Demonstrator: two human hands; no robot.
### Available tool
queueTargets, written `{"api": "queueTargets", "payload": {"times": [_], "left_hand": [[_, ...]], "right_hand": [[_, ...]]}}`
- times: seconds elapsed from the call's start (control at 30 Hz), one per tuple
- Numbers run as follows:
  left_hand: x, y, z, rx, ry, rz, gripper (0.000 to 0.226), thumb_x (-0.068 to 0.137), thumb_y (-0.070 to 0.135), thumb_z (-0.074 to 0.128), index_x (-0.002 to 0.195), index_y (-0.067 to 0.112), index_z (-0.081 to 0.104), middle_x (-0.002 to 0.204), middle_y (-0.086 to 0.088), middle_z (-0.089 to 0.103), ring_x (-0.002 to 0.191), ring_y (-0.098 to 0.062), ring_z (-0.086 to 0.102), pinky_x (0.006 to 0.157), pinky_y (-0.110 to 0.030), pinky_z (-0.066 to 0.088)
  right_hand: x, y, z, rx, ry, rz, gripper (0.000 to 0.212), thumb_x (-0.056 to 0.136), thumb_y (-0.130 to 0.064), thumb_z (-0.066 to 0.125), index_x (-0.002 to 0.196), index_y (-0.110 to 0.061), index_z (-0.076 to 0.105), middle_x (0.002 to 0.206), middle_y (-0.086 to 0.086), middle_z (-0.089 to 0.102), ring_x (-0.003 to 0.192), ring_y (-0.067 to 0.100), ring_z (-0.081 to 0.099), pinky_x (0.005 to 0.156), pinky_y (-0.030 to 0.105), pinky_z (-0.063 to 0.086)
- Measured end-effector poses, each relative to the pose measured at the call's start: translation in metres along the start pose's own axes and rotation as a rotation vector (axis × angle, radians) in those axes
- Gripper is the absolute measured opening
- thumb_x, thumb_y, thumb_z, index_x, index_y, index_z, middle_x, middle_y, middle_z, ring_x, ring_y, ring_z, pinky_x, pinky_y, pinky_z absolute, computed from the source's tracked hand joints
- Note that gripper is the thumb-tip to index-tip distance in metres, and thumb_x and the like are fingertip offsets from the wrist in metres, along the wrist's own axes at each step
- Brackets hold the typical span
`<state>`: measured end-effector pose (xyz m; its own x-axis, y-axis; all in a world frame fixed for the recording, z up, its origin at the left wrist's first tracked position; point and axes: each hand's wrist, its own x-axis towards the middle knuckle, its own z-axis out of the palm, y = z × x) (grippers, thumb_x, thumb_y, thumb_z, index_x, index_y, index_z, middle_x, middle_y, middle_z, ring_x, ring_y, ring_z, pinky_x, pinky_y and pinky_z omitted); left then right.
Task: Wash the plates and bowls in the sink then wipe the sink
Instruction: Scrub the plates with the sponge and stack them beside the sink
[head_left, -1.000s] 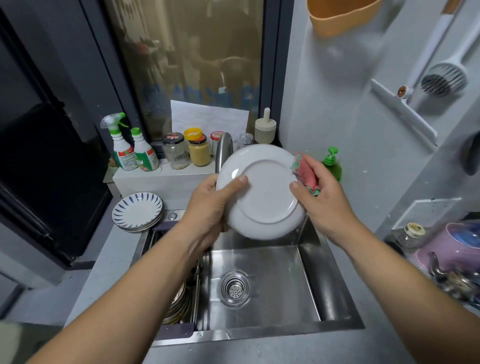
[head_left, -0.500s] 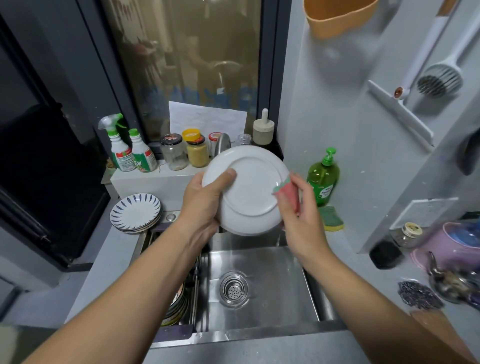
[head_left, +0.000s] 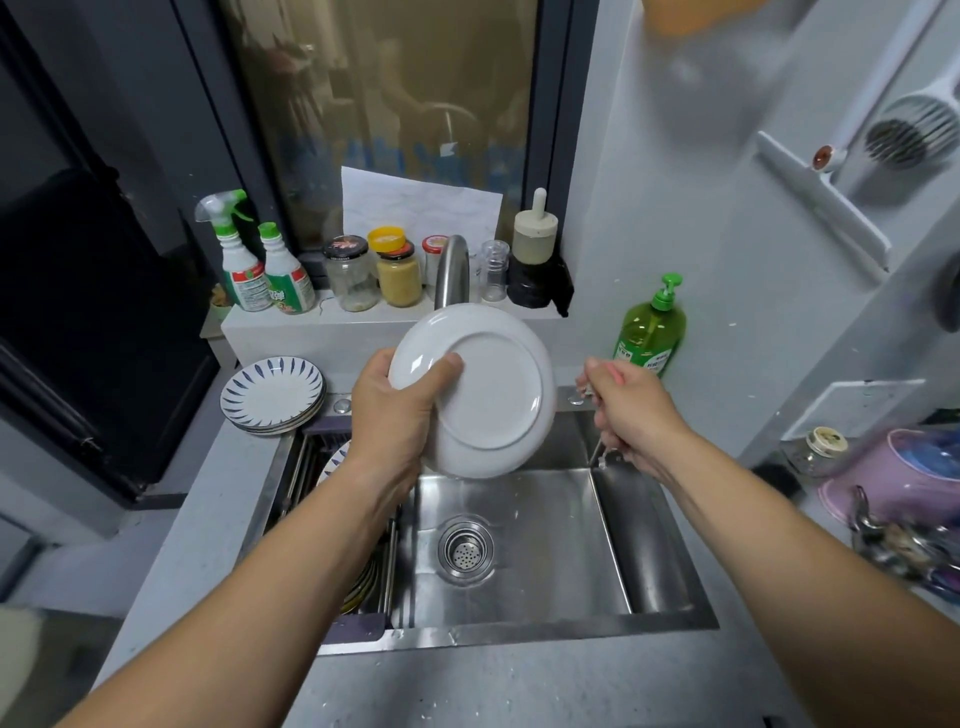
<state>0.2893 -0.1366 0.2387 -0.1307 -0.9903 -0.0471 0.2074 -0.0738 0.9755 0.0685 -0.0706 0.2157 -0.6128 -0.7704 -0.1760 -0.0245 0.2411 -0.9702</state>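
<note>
- Left hand (head_left: 395, 415) grips the white plate (head_left: 488, 395) by its rim, underside up, above the sink (head_left: 545, 519).
- Right hand (head_left: 631, 415), just right of it, is fisted round a mostly hidden pink sponge (head_left: 615, 370).
- Left of the left hand, striped plates (head_left: 272, 392) sit stacked on the counter (head_left: 197, 525).
- Beyond the right hand stands a green soap bottle (head_left: 652, 332).

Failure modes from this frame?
1. The left hand grips the white plate by one rim over the sink; it may slip and chip.
2. The plate's top edge sits near the faucet; tilting could knock it.
3. The right hand squeezes the pink sponge beside the sink's right wall; drips may miss the basin.
</note>
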Motion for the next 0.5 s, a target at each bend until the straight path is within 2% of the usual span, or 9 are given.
{"api": "queueTargets", "payload": {"times": [0.1,0.23,0.37,0.5], "left_hand": [[-0.003,-0.009,-0.003,0.011,0.010,-0.022,0.028,0.083,0.015,0.084,0.103,0.015,0.065,0.100,-0.005,0.076,0.084,-0.017,0.071,0.079,-0.035,0.060],[-0.002,-0.015,-0.006,-0.015,0.029,-0.052,0.029,0.083,0.016,0.085,0.103,0.016,0.064,0.103,-0.007,0.076,0.087,-0.020,0.071,0.084,-0.042,0.059],[-0.002,-0.017,-0.005,-0.032,0.024,-0.068,0.028,0.083,0.016,0.084,0.101,0.017,0.063,0.098,-0.004,0.076,0.085,-0.018,0.071,0.083,-0.040,0.060],[-0.003,-0.018,0.000,-0.042,0.011,-0.076,0.025,0.084,0.014,0.083,0.098,0.017,0.063,0.093,-0.001,0.075,0.080,-0.015,0.071,0.078,-0.036,0.060]], "right_hand": [[0.001,0.007,0.003,-0.016,-0.061,0.067,0.035,0.106,-0.036,0.048,0.084,-0.011,0.056,0.054,0.000,0.037,0.036,0.010,0.028,0.037,0.016,0.020],[0.003,0.013,0.002,-0.080,-0.073,0.139,0.035,0.106,-0.039,0.046,0.083,-0.014,0.052,0.057,0.000,0.040,0.037,0.010,0.031,0.039,0.021,0.023],[0.004,0.015,0.003,-0.135,-0.059,0.151,0.033,0.106,-0.039,0.041,0.082,-0.017,0.047,0.058,0.003,0.039,0.035,0.011,0.030,0.038,0.019,0.024],[0.012,0.022,0.006,-0.229,0.023,0.079,0.036,0.105,-0.041,0.039,0.080,-0.017,0.051,0.057,0.005,0.045,0.041,0.018,0.039,0.044,0.026,0.032]]}}
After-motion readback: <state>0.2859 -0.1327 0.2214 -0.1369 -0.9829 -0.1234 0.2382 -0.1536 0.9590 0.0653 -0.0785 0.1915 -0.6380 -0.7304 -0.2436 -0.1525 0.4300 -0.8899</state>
